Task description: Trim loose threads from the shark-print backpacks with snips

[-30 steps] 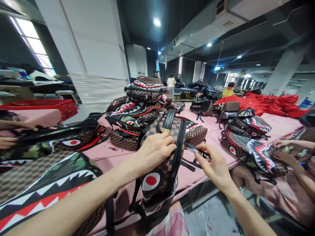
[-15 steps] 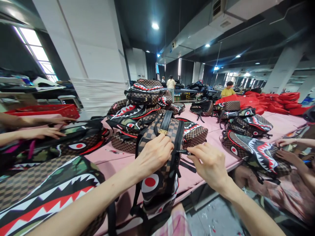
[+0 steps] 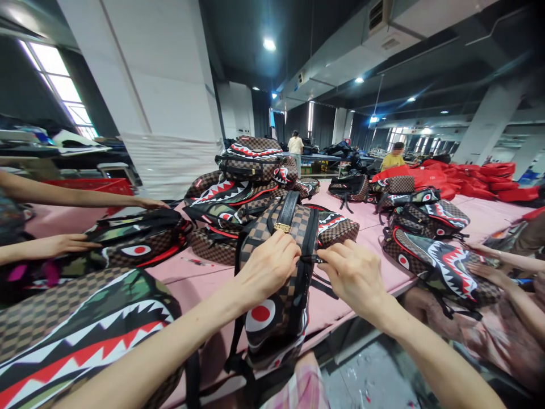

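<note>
A brown-checked backpack (image 3: 281,307) with a red-and-white eye stands upright in front of me, its black top handle (image 3: 288,211) and gold plate facing up. My left hand (image 3: 272,264) is closed at the zipper edge, its fingertips pinched by the black trim; what lies between them is hidden. In my right hand (image 3: 355,278), closed at the bag's right side, is a thin black zipper pull (image 3: 314,258), stretched across toward my left fingertips.
Shark-mouth backpacks (image 3: 238,199) are piled behind on the pink table (image 3: 357,307). Another large bag (image 3: 85,341) lies at the near left. Co-workers' hands (image 3: 63,245) handle bags on both sides. Red bags (image 3: 468,179) lie heaped at the far right.
My right hand has moved left, closer to my left hand and the bag. The left co-worker's far hand has reached forward along their bag.
</note>
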A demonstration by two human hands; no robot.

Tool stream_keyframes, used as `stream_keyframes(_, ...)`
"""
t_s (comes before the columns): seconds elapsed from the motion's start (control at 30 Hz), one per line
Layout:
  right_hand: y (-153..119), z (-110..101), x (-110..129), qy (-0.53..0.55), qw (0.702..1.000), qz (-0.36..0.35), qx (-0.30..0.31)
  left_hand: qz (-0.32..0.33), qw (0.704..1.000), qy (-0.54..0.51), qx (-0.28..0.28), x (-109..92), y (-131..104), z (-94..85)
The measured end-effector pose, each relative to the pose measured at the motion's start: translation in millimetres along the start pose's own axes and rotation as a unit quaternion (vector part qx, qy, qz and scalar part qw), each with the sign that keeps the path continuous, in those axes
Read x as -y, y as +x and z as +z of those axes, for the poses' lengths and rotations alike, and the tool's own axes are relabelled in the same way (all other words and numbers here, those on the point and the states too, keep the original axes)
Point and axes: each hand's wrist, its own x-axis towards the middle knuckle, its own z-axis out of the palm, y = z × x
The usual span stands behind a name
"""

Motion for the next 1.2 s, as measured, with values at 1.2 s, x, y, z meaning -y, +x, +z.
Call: stream_keyframes(1.2,4.1,-1.1,-8.0,0.044,0.998,0.041,0.026,-0.168,0.953,-0.25,0.036,0.7,6.1,-26.5)
